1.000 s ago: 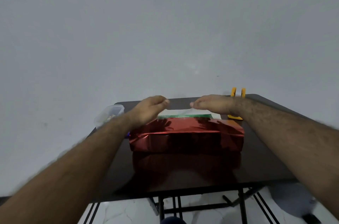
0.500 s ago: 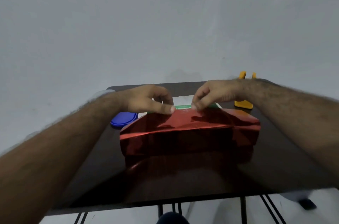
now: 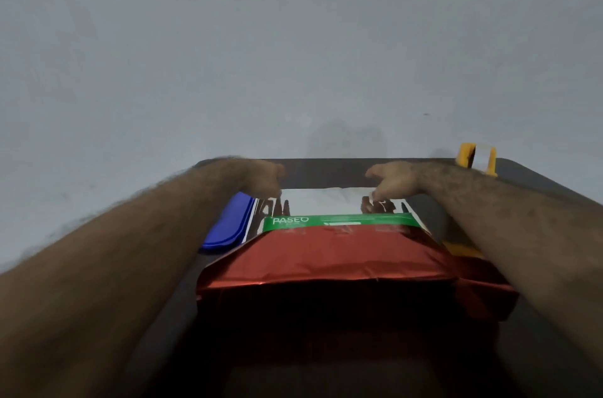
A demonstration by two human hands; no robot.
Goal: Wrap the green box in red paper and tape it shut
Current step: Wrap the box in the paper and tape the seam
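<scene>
The green box lies on the dark table, with only a strip of its top far edge showing. Red paper covers its near side and most of its top. The far flap of the paper lies flat on the table behind the box, pale shiny side up. My left hand and my right hand reach over the box. Their fingertips come down on that flap near its left and right ends, with the thumbs standing apart. Both hands are blurred.
A blue lid lies left of the box, partly under my left forearm. A yellow tape dispenser stands at the table's far right corner. Something yellow shows beside the box under my right forearm. A grey wall rises right behind the table.
Both hands let go of the seam on top of the box and moved apart and farther back onto the far flap. The view has come closer to the box.
</scene>
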